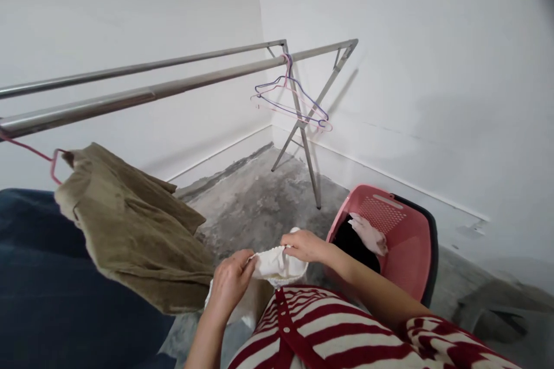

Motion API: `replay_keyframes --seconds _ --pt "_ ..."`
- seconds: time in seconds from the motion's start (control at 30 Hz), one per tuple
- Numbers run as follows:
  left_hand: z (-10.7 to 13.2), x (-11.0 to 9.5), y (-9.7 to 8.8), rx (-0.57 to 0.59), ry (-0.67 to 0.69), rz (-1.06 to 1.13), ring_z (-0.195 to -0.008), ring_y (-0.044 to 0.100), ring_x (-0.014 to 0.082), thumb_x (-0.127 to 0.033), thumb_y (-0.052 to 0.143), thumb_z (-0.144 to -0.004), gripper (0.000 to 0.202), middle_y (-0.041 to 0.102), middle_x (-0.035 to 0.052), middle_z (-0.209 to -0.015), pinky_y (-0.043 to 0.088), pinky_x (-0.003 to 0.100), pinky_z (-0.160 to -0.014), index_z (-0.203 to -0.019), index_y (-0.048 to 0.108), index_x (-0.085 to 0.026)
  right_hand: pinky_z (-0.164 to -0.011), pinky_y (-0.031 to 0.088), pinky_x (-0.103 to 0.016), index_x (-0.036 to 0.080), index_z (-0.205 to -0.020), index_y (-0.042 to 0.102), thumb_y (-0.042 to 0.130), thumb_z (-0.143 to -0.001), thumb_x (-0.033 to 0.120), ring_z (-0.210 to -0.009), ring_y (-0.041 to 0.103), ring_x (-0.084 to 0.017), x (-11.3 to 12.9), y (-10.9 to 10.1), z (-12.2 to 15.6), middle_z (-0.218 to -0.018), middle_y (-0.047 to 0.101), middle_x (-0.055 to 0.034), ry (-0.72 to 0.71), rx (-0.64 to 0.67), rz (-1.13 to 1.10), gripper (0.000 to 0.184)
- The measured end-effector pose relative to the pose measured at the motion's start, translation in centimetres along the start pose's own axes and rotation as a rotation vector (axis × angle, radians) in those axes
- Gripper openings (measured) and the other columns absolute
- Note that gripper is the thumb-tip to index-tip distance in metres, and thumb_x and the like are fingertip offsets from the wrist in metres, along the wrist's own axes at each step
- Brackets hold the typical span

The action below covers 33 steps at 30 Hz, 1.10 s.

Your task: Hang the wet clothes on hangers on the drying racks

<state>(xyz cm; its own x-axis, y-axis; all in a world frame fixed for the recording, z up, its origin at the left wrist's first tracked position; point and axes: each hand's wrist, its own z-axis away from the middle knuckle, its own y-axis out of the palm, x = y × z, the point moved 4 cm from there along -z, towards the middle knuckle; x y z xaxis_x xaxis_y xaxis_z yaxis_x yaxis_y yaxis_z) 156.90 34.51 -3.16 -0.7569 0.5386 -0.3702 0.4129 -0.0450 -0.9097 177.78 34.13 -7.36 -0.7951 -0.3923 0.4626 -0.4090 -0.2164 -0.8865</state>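
Note:
My left hand (229, 283) and my right hand (305, 245) both grip a white cloth garment (277, 265) with a ruffled edge, held up in front of my red-and-white striped top. The lower part of the cloth hangs down below my left hand. An olive corduroy garment (134, 236) hangs on a pink hanger (54, 164) just left of my left hand, not touching it. My right forearm passes just in front of a pink laundry basket (402, 230).
A steel drying rack (142, 89) runs across the room, with several wire hangers (289, 101) on it. The basket holds black cloth (355, 245) and pale pink cloth (369, 233). Dark blue fabric (43, 265) fills the lower left. White walls meet behind a bare concrete floor (259, 207).

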Motion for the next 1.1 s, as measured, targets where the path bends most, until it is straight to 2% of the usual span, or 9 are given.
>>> replay_keyframes --seconds 0.1,0.27,0.33,0.5,0.63,0.7,0.77,0.9,1.1 --pt "0.4 1.6 0.4 -0.070 -0.031 -0.078 -0.084 0.065 0.0190 -0.021 0.045 -0.082 0.022 0.068 0.0029 -0.086 0.049 0.029 -0.074 -0.088 0.067 -0.024 -0.071 0.039 -0.025 0.021 -0.100 0.063 0.045 -0.090 0.026 -0.088 0.062 -0.016 -0.2 0.6 -0.1 -0.098 0.068 -0.0052 -0.011 -0.067 0.040 0.021" --pt "2.2 3.1 -0.8 -0.514 -0.280 -0.225 -0.085 0.060 0.0217 -0.030 0.051 -0.081 0.020 0.060 0.0077 -0.092 0.049 0.033 -0.076 -0.090 0.067 -0.022 -0.070 0.039 -0.025 0.023 -0.105 0.061 0.043 -0.092 0.030 -0.088 0.064 -0.017 0.7 1.5 -0.8 -0.100 0.069 -0.0040 -0.094 -0.049 0.046 0.024" --pt "2.6 3.4 -1.0 -0.584 -0.397 -0.147 -0.079 0.060 0.0196 -0.033 0.049 -0.083 0.023 0.060 0.0070 -0.091 0.048 0.031 -0.070 -0.095 0.065 -0.021 -0.069 0.039 -0.025 0.022 -0.107 0.060 0.043 -0.091 0.027 -0.088 0.064 -0.017 0.9 1.5 -1.1 -0.101 0.069 -0.0044 -0.094 -0.015 0.058 0.024" --pt "2.6 3.3 -0.6 -0.679 -0.475 0.259 -0.076 0.059 0.0170 -0.032 0.050 -0.079 0.022 0.063 0.0044 -0.087 0.048 0.029 -0.074 -0.091 0.063 -0.019 -0.068 0.040 -0.025 0.020 -0.105 0.060 0.043 -0.087 0.018 -0.088 0.063 -0.017 1.6 1.9 -0.5 -0.102 0.066 -0.0065 -0.072 0.019 0.087 0.024" --pt "1.9 2.5 -0.6 -0.826 -0.475 0.451 -0.073 0.057 0.0146 -0.031 0.053 -0.075 0.022 0.061 0.0008 -0.078 0.048 0.028 -0.073 -0.087 0.063 -0.016 -0.065 0.041 -0.026 0.020 -0.106 0.059 0.040 -0.087 0.015 -0.088 0.062 -0.018 -0.4 2.9 0.5 -0.108 0.062 -0.0066 0.071 -0.023 0.056 0.027" --pt "1.1 2.3 -0.5 -0.792 -0.456 0.422 -0.074 0.058 0.0148 -0.030 0.055 -0.074 0.026 0.063 0.0017 -0.080 0.048 0.028 -0.074 -0.092 0.065 -0.015 -0.064 0.041 -0.026 0.020 -0.104 0.060 0.042 -0.085 0.015 -0.088 0.061 -0.018 -2.6 3.2 1.2 -0.108 0.061 -0.0066 0.207 -0.025 0.025 0.027" --pt "0.1 2.5 -0.2 -0.656 -0.455 0.310 -0.077 0.061 0.0167 -0.031 0.056 -0.074 0.030 0.067 0.0038 -0.085 0.048 0.030 -0.078 -0.097 0.068 -0.016 -0.063 0.041 -0.025 0.020 -0.101 0.060 0.043 -0.084 0.016 -0.090 0.061 -0.018 -4.6 2.8 2.1 -0.108 0.060 -0.0064 0.310 -0.048 0.007 0.024" --pt "-0.6 3.8 1.3 -0.381 -0.472 0.052 -0.085 0.065 0.0219 -0.033 0.053 -0.077 0.030 0.071 0.0069 -0.091 0.049 0.034 -0.081 -0.097 0.071 -0.021 -0.067 0.042 -0.025 0.020 -0.101 0.060 0.044 -0.084 0.015 -0.094 0.060 -0.018 -6.1 1.2 3.5 -0.109 0.059 -0.0060 0.355 -0.121 0.020 0.024" --pt "1.0 3.3 1.6 -0.612 -0.517 0.365 -0.066 0.061 0.0134 -0.035 0.054 -0.077 0.033 0.070 0.0040 -0.090 0.050 0.024 -0.063 -0.102 0.067 -0.019 -0.074 0.045 -0.025 0.021 -0.116 0.060 0.057 -0.083 0.029 -0.088 0.061 -0.016 -6.2 -0.7 3.0 -0.109 0.062 -0.0068 0.074 0.099 -0.175 0.034"
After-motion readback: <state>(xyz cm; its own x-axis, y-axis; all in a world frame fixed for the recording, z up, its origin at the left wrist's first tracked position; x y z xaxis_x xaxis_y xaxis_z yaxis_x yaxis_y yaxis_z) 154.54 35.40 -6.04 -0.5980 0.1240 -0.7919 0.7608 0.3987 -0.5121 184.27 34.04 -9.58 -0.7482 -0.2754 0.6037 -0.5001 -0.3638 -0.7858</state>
